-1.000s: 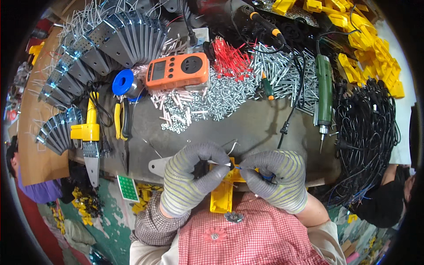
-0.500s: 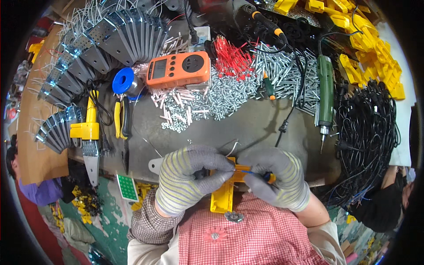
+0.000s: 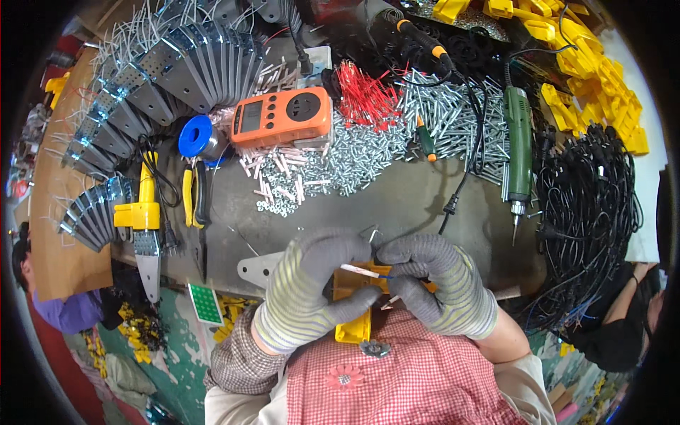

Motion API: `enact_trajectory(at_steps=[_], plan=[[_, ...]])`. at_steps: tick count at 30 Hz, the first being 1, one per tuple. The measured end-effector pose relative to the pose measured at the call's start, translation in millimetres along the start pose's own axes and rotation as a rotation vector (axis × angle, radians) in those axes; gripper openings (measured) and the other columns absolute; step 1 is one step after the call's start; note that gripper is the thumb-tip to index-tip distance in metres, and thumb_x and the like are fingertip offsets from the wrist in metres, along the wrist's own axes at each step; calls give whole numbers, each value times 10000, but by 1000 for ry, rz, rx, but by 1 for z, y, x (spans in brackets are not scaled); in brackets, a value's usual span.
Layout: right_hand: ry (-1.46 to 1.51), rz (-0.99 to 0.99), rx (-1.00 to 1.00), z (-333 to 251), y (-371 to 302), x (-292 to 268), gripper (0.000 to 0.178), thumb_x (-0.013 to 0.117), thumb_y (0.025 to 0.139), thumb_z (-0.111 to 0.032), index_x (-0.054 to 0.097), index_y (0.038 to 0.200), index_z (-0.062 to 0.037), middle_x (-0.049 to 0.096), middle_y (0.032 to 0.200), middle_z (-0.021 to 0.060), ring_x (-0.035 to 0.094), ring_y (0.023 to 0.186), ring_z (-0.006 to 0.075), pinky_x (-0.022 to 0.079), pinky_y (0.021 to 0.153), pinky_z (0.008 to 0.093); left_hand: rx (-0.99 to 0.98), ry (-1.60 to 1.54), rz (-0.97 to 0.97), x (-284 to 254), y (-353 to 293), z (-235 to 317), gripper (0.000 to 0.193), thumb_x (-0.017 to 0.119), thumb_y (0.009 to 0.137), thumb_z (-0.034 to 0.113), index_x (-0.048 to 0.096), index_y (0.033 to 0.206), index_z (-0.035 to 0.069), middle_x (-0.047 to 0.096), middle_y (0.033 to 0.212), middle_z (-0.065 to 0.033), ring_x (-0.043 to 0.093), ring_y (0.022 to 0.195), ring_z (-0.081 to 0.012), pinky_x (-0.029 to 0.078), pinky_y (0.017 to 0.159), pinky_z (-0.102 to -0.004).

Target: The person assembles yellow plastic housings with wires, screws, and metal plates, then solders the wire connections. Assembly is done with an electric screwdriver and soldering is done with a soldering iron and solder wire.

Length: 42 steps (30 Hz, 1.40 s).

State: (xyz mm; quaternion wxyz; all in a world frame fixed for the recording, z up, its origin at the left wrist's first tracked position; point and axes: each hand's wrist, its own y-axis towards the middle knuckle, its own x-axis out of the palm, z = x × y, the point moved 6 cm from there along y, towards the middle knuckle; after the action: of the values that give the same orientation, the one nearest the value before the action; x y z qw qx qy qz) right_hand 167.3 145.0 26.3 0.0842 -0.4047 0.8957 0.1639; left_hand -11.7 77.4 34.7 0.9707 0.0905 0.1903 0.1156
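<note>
Both hands wear grey gloves with yellow-green stripes. My right hand (image 3: 446, 287) pinches a blue wire whose tip meets a thin white sleeve (image 3: 360, 270). The sleeve sticks out leftward, between the two hands. My left hand (image 3: 304, 287) has thumb and fingers apart around the sleeve's far end, apparently without gripping it. Below and behind the hands is a yellow plastic housing (image 3: 353, 331), partly hidden by the gloves, just in front of the checked apron. A grey metal plate with holes (image 3: 259, 269) juts out left of my left hand.
Beyond the hands lie an orange meter (image 3: 282, 119), heaps of screws (image 3: 361, 156), red wires (image 3: 366, 95) and a green electric screwdriver (image 3: 520, 145). To the left are pliers (image 3: 194, 195), a solder spool (image 3: 200, 138) and rows of grey metal blades (image 3: 188, 71). Black cords (image 3: 591, 198) pile up at right.
My left hand's thumb and fingers have parted and drawn back leftward, uncovering the white sleeve at the blue wire. The right hand keeps its pinch. The view has shifted slightly.
</note>
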Motion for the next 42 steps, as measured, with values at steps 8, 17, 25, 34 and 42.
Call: enact_trajectory(at_steps=[8,17,25,34,42], plan=[[-206,-20,-261,-16,9,3,465,696,891,21,636,1349,-37,782,986,143,794,842,340,622,782,412,-102,-48,-308,4,-6,-9,166,900,788,153,814,927,127,747,1003,-95,747,886,-294,586,776,-394],[-145,-192,-49,-1,2,-11,546,688,899,34,568,1426,-47,784,996,168,782,867,394,624,773,444,-85,-4,-395,14,4,3,218,921,781,150,796,938,64,721,879,-90,727,853,-259,566,788,-375],[-263,-291,-25,-13,15,-5,278,754,919,-86,710,1191,-44,766,971,142,765,895,364,622,791,451,346,293,-238,3,13,20,205,852,817,222,709,832,75,662,807,-90,640,739,-341,495,707,-469],[-325,-128,41,-12,18,-9,165,717,982,-147,743,1127,-74,767,1042,135,746,959,372,599,824,451,218,176,-307,-17,2,29,185,873,722,128,747,851,88,691,820,-70,673,761,-289,528,736,-437],[-177,-72,64,-20,14,-14,145,752,959,-142,749,1079,-61,760,976,146,750,904,382,588,773,450,81,20,-69,2,2,13,152,856,833,112,724,902,78,718,872,-81,704,810,-289,558,748,-403]])
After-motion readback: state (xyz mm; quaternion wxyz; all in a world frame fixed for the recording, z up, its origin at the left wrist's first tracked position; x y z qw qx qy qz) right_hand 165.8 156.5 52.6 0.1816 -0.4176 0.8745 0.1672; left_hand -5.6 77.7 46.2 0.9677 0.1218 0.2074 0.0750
